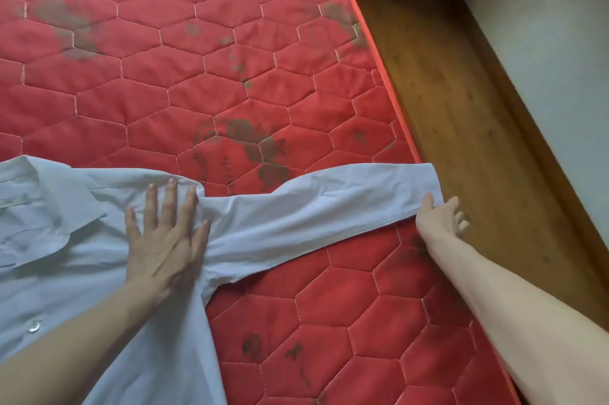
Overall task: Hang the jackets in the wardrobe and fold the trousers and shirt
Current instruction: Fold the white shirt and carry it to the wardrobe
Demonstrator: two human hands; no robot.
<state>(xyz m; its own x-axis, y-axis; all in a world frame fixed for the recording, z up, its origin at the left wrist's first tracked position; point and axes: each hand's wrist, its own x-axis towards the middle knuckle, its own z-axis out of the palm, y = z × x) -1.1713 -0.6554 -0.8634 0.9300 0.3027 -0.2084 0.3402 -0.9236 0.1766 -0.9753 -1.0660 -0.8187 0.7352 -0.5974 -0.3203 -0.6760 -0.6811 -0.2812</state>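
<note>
Head view: a pale blue shirt (99, 256) lies spread on a red quilted mattress (197, 58), its body at the near left corner of the bed and one sleeve (313, 207) stretched out toward the right edge, the cuff end just reaching that edge. The left hand (164, 233) lies flat, fingers straight and spread, pressing on the shoulder seam where sleeve meets body; its grip is open and holds nothing. The right hand (441, 216) is at the cuff, thumb on top of the fabric and fingers curled beneath, pinching the sleeve end taut over the edge of the mattress. The collar (66, 207) sits toward the left, and a button (34, 327) shows on the front placket. Beyond the right edge runs a wooden floor (461, 108) and a pale wall (543, 25). No trousers or jackets are visible. Judged from this, the sleeve is being drawn straight before folding it across the body. Risks: pulling harder than the flat palm can hold would drag the whole shirt rightward and wrinkle the body; releasing the cuff at the edge could let the sleeve slip off toward the floor; an uneven fold line at the shoulder would skew the result.
</note>
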